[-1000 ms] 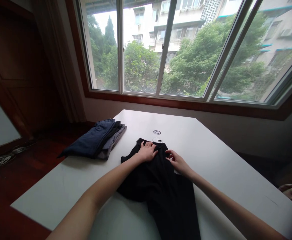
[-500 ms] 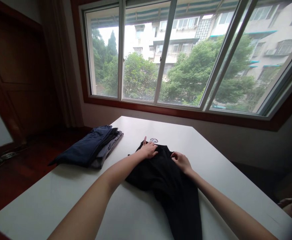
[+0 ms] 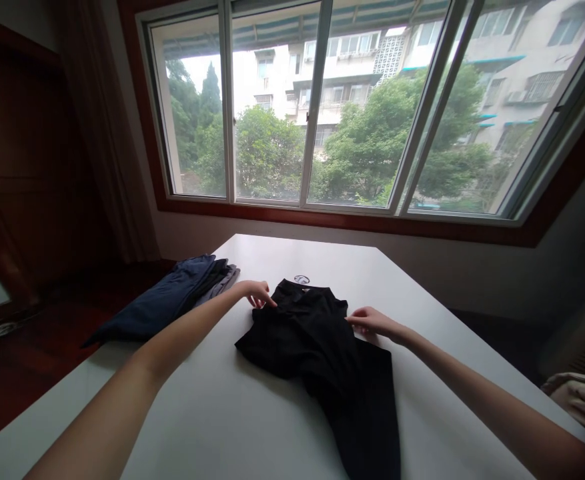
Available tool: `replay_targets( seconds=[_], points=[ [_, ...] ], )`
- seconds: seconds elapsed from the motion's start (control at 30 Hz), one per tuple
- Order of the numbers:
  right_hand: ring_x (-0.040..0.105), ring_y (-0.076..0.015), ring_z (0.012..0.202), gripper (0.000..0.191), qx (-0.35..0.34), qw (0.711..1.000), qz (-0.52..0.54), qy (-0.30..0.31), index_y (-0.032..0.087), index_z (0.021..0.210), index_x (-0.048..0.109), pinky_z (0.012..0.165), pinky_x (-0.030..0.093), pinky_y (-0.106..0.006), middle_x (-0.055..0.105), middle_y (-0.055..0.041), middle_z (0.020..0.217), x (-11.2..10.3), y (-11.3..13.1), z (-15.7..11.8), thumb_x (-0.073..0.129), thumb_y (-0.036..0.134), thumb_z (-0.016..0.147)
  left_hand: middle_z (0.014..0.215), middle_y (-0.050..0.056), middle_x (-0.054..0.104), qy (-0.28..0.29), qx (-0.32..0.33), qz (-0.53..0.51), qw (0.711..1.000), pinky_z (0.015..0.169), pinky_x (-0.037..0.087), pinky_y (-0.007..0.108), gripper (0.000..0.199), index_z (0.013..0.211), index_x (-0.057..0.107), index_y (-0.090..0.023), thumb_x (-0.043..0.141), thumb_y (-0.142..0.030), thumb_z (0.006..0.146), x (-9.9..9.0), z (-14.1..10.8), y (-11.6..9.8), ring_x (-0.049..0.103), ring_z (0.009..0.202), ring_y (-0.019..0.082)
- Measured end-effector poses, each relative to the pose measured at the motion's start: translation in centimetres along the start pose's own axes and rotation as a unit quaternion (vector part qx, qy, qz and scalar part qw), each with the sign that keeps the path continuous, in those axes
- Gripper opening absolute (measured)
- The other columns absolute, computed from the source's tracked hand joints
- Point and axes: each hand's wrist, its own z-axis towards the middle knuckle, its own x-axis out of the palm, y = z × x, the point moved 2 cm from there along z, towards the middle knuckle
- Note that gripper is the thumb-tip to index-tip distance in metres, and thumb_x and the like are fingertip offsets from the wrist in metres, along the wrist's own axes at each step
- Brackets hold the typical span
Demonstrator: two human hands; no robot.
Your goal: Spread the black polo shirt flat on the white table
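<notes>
The left hand (image 3: 260, 294) and right hand (image 3: 373, 322) are touching the black garment (image 3: 317, 333), each grip's closure unclear. Its lower end is leaving view.

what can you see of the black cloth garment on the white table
The black cloth garment looks soft and matte, with wrinkles across its upper part. It lies loosely spread on the white flat-topped table, its collar-like edge towards the window and a long, smoother panel running out of the picture's bottom edge. The left hand is at its upper left edge, the right hand at its right edge. Its exact type is unclear.
</notes>
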Motion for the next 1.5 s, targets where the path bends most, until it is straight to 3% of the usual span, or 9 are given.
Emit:
replay_targets(
  seconds=[0.1, 0.37, 0.6, 0.8, 1.0, 1.1, 1.23, 1.37, 1.5],
  points=[
    [0.046, -0.0093, 0.055, 0.042, 0.04, 0.998, 0.01, 0.044, 0.014, 0.067, 0.054, 0.052, 0.034, -0.021, 0.052, -0.0009, 0.06, 0.5, 1.1, -0.2, 0.067, 0.055, 0.071, 0.089, 0.01, 0.067, 0.038, 0.002, -0.042, 0.998, 0.076, 0.055, 0.027, 0.085, 0.128, 0.041, -0.007, 0.083, -0.036, 0.06, 0.2, -0.2, 0.8, 0.067, 0.086, 0.022],
    [0.046, -0.0081, 0.048, 0.014, 0.096, 0.991, -0.055, 0.078, 0.016, 0.063, 0.049, 0.043, 0.027, -0.018, 0.047, 0.0017, 0.05, -0.1, 1.1, 2.5, 0.061, 0.021, 0.069, 0.077, 0.002, 0.066, -0.002, 0.027, 0.049, 0.998, 0.066, 0.055, 0.025, 0.03, 0.083, 0.063, -0.015, 0.079, -0.025, 0.059, 1.4, 1.9, -0.1, 0.065, 0.076, 0.019],
    [0.063, -0.0193, 0.066, 0.004, 0.142, 0.957, -0.232, -0.097, 0.014, 0.072, 0.058, 0.051, 0.038, -0.024, 0.063, -0.009, 0.067, -3.5, -0.2, 6.0, 0.056, 0.016, 0.07, 0.109, 0.01, 0.065, -0.166, 0.035, 0.095, 0.981, 0.079, 0.051, 0.028, 0.035, 0.104, 0.06, -0.014, 0.071, -0.023, 0.071, 0.7, 3.6, -2.6, 0.062, 0.098, 0.024],
    [0.062, -0.0285, 0.098, 0.024, 0.162, 0.88, -0.343, -0.285, 0.016, 0.099, 0.063, 0.071, 0.046, -0.033, 0.064, -0.0169, 0.108, -5.9, -1.4, 8.3, 0.047, 0.021, 0.083, 0.123, 0.015, 0.057, -0.311, 0.012, 0.123, 0.942, 0.092, 0.045, 0.036, 0.036, 0.12, 0.049, -0.017, 0.056, -0.023, 0.085, 1.7, 5.5, -5.0, 0.055, 0.114, 0.026],
    [0.061, -0.0303, 0.099, 0.046, 0.148, 0.906, -0.305, -0.252, 0.013, 0.111, 0.057, 0.078, 0.047, -0.038, 0.062, -0.0177, 0.112, -6.2, -2.3, 9.1, 0.037, 0.05, 0.091, 0.127, 0.012, 0.054, -0.337, 0.089, 0.165, 0.923, 0.102, 0.036, 0.037, 0.03, 0.111, 0.056, -0.019, 0.05, -0.039, 0.09, 3.3, 6.7, -8.0, 0.045, 0.123, 0.026],
    [0.058, -0.031, 0.105, 0.063, 0.106, 0.934, -0.267, -0.211, 0.009, 0.118, 0.053, 0.083, 0.046, -0.036, 0.059, -0.0206, 0.119, -6.6, -2.9, 8.3, 0.046, 0.062, 0.084, 0.117, 0.011, 0.061, -0.294, 0.121, 0.166, 0.933, 0.099, 0.039, 0.037, 0.034, 0.103, 0.06, -0.02, 0.059, -0.048, 0.083, 4.1, 7.0, -8.7, 0.05, 0.116, 0.028],
    [0.058, -0.0298, 0.101, 0.063, 0.097, 0.955, -0.226, -0.164, 0.009, 0.109, 0.057, 0.078, 0.047, -0.033, 0.061, -0.0202, 0.112, -7.8, -4.5, 5.0, 0.062, 0.06, 0.073, 0.115, 0.008, 0.062, -0.266, 0.154, 0.133, 0.942, 0.091, 0.044, 0.033, 0.041, 0.117, 0.054, -0.022, 0.064, -0.036, 0.08, 4.4, 6.7, -8.6, 0.058, 0.105, 0.025],
    [0.058, -0.0217, 0.072, 0.053, 0.125, 0.973, -0.15, -0.119, 0.016, 0.097, 0.059, 0.056, 0.044, -0.029, 0.063, -0.0084, 0.084, -8.5, -6.6, 0.6, 0.069, 0.056, 0.064, 0.113, 0.006, 0.061, -0.304, 0.233, 0.025, 0.924, 0.087, 0.045, 0.027, 0.036, 0.119, 0.051, -0.02, 0.057, -0.029, 0.085, 2.7, 4.7, -8.1, 0.058, 0.1, 0.019],
    [0.055, -0.019, 0.068, 0.037, 0.101, 0.974, -0.134, -0.154, 0.017, 0.084, 0.058, 0.057, 0.044, -0.028, 0.057, -0.0036, 0.074, -8.4, -7.8, -1.9, 0.073, 0.038, 0.057, 0.1, 0.006, 0.061, -0.311, 0.317, -0.098, 0.891, 0.081, 0.045, 0.026, 0.032, 0.11, 0.055, -0.015, 0.064, -0.023, 0.08, 0.3, 1.6, -6.2, 0.057, 0.091, 0.016]
  ],
)
